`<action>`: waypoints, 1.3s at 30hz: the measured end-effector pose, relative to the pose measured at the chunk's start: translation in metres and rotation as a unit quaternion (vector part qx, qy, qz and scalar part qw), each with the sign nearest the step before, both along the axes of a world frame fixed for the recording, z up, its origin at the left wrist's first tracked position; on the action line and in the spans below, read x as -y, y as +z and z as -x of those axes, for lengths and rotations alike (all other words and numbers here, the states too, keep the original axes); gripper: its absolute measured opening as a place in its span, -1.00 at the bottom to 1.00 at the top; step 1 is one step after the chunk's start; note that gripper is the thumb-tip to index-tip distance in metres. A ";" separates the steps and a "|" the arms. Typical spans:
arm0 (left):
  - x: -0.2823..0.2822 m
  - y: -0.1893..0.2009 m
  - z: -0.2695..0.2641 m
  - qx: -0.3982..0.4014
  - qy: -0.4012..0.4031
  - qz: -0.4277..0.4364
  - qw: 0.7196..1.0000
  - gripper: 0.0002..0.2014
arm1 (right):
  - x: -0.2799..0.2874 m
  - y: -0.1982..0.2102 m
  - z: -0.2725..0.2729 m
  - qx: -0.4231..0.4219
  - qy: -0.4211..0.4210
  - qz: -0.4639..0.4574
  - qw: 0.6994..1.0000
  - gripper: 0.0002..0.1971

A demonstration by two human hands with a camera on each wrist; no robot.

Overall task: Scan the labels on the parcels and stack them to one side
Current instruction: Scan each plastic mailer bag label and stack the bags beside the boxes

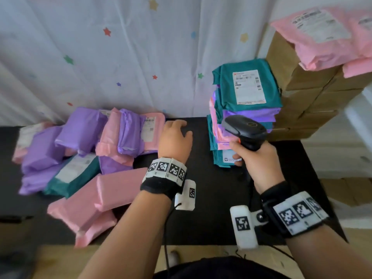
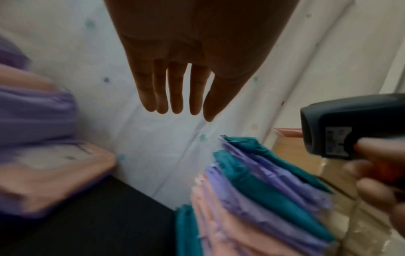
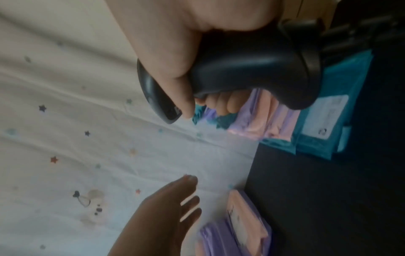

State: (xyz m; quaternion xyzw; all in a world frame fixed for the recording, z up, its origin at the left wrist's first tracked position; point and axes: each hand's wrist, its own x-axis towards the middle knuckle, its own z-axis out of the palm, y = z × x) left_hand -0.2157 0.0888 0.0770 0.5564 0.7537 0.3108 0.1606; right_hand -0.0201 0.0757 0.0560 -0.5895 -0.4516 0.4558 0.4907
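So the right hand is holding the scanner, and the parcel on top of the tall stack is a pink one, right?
Not quite. The right hand does hold the scanner, but the parcel on top of the tall stack is teal, with a white label facing up. The head view shows it.

Both forearms were bare, with no sleeves. Just behind the left hand [image 1: 174, 142] sat a black wristband [image 1: 159, 187] topped by a ring of white blocks printed with black square markers [image 1: 167, 169], and a white camera housing [image 1: 187, 195] with one more marker hung beside it, a thin black cable [image 1: 166, 234] trailing back from it along the arm. Behind the right hand [image 1: 259, 164] a black strap [image 1: 272, 208] carried similar white marker blocks [image 1: 298, 213] and a white marked housing [image 1: 244, 226] joined by a bracket with a round metal fastener [image 1: 260, 218].
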 end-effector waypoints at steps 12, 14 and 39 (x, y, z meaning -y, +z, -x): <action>0.111 -0.056 0.166 -0.290 -0.036 0.339 0.894 -0.12 | 0.045 -0.017 0.128 -0.006 0.083 0.045 0.996 -0.87; 0.117 -0.062 0.174 -0.322 -0.074 0.355 0.875 -0.08 | 0.050 -0.018 0.141 -0.007 0.079 0.047 0.996 -0.86; 0.056 -0.008 0.090 0.619 -0.048 0.227 0.751 -0.50 | 0.043 -0.003 0.112 -0.136 -0.024 0.051 0.989 -0.82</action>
